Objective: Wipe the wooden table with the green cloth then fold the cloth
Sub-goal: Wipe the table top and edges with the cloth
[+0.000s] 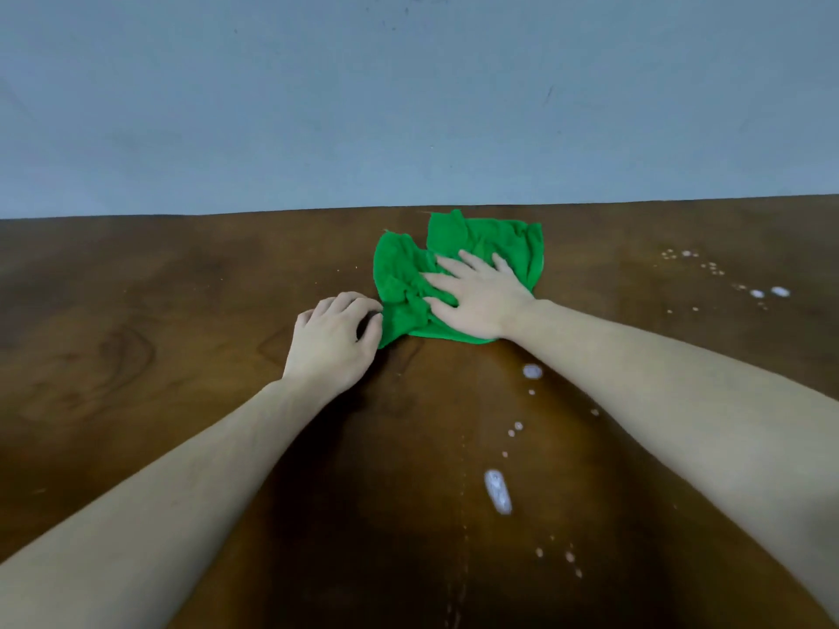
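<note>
Lying crumpled under the flat, spread right hand (483,299), the green cloth (458,274) sits near the wooden table's (159,356) far edge; the curled left hand (333,340) pinches its near-left corner. White droplets (497,490) dot the wood beneath the right forearm.

Worktop (181,333): dark brown wood with visible grain swirls, smooth, with a low satin sheen. Green cloth (495,240): soft, napped textile resembling microfibre or terry, matt, its surface crumpled into folds and creases. White droplets (498,491): wet, opaque, slightly glossy spots and smears lying on the wood. Wall (408,106): painted, matt, pale grey-blue, largely smooth with a few faint dark scuffs.
</note>
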